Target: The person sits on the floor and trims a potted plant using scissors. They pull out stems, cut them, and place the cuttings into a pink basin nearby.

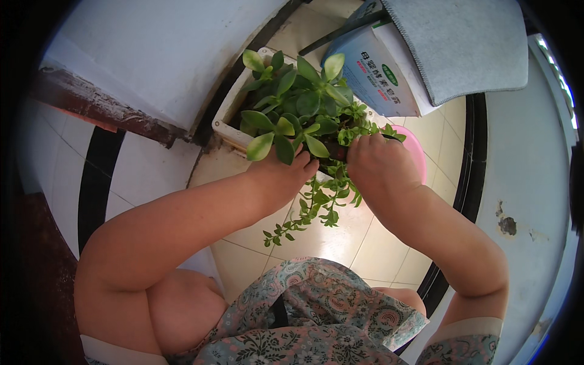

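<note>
A broad-leaved green plant point(307, 100) grows in a white rectangular planter point(222, 121) on the floor. Beside it, a small-leaved trailing plant point(316, 204) hangs toward me. My left hand point(283, 179) is at the planter's near side, its fingers bent and partly hidden under the leaves. To its right, my right hand point(380, 164) is closed in a fist over the trailing plant. A dark brown object point(336, 151) shows between both hands; its kind is hard to make out. What lies inside either hand is hidden.
Behind my right hand, a pink round basin point(413, 149) stands on the tiled floor point(322, 234). A blue and white box point(377, 76) and a grey cloth mat point(459, 48) are at the back right. White walls point(164, 61) close in on both sides.
</note>
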Motion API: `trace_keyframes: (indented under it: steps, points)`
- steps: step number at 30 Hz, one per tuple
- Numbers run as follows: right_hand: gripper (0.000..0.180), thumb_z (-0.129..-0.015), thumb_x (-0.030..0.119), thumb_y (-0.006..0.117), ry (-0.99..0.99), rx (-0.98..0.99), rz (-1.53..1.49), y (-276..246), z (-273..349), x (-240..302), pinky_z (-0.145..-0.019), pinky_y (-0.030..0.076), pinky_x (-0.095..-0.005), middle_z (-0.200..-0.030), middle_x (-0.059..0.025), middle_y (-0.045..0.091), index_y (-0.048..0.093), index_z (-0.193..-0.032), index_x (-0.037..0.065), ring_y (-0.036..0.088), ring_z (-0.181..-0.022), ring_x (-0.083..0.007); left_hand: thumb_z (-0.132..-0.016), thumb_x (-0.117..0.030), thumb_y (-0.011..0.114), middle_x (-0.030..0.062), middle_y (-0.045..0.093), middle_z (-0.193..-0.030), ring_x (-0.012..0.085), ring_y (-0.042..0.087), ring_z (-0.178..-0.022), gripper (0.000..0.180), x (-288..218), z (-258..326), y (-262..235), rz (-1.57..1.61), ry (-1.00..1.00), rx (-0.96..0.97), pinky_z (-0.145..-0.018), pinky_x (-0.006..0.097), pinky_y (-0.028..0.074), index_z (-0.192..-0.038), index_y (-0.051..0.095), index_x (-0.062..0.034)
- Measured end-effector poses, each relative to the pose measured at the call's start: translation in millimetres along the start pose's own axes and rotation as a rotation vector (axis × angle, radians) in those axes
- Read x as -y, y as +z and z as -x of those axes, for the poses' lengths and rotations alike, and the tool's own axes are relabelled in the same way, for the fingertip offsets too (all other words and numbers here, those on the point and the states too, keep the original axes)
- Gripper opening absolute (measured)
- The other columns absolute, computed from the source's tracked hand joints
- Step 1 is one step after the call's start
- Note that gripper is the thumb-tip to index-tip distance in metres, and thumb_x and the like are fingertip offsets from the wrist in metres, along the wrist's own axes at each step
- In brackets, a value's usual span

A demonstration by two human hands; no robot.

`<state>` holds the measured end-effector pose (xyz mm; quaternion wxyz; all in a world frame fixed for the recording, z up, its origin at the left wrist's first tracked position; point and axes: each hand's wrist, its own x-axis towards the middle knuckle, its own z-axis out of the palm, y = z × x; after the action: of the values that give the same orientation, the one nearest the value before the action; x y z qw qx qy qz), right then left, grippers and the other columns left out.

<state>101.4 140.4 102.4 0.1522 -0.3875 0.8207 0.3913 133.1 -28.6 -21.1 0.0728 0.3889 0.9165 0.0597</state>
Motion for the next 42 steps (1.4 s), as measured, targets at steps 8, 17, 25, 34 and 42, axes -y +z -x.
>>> trace_keyframes:
  steps: [8, 17, 25, 34, 42]
  points:
    - [0.014, -0.072, 0.013, 0.07, -0.003, 0.036, -0.071, -7.1, -3.5, -1.3, -0.069, 0.049, -0.0287, -0.088, -0.0057, 0.062, 0.072, -0.086, 0.009, 0.06, -0.088, -0.0205, -0.089, -0.014, 0.05, 0.0101, 0.035, -0.145, 0.0332, 0.023, -0.138, 0.048, 1.4, -1.0, 1.4, 0.009, 0.0, 0.031, -0.108, 0.054, 0.025, -0.136, 0.047, -0.0084]
    - [0.015, -0.071, 0.012, 0.072, 0.005, 0.068, -0.102, -13.9, -5.0, -7.3, -0.071, 0.051, -0.027, -0.089, -0.0048, 0.064, 0.073, -0.086, 0.01, 0.062, -0.091, -0.0193, -0.088, -0.014, 0.051, 0.0117, 0.036, -0.144, 0.0345, 0.024, -0.138, 0.049, 0.8, 0.6, 1.0, 0.004, 0.008, 0.007, -0.108, 0.053, 0.025, -0.137, 0.047, -0.0076]
    - [0.016, -0.073, 0.008, 0.069, 0.038, 0.08, -0.257, 1.6, 5.2, -10.4, -0.071, 0.054, -0.0297, -0.09, -0.0072, 0.066, 0.071, -0.089, 0.007, 0.063, -0.092, -0.0202, -0.088, -0.011, 0.05, 0.0115, 0.036, -0.146, 0.0343, 0.025, -0.139, 0.05, 1.3, -1.9, -6.6, 0.002, 0.002, 0.02, -0.108, 0.051, 0.027, -0.137, 0.045, -0.0061]
    - [0.031, -0.076, 0.008, 0.067, 0.206, -0.161, -0.437, 55.0, 56.6, -13.1, -0.062, 0.053, -0.0312, -0.083, -0.0052, 0.062, 0.058, -0.106, 0.004, 0.064, -0.082, -0.0196, -0.081, -0.001, 0.051, 0.0152, 0.042, -0.139, 0.0365, 0.032, -0.134, 0.056, -7.3, -6.4, -17.4, 0.161, -0.084, 0.047, -0.104, 0.049, 0.036, -0.136, 0.045, -0.0044]
    - [0.032, -0.075, 0.01, 0.069, 0.315, -0.443, -0.723, 92.1, 67.8, -11.2, -0.058, 0.05, -0.0351, -0.079, -0.0062, 0.059, 0.056, -0.104, 0.007, 0.063, -0.076, -0.0217, -0.075, 0.001, 0.052, 0.0182, 0.051, -0.119, 0.0359, 0.045, -0.116, 0.055, -14.1, -38.7, 0.7, -0.019, -0.16, 0.166, -0.11, 0.049, 0.022, -0.13, 0.05, 0.0018]
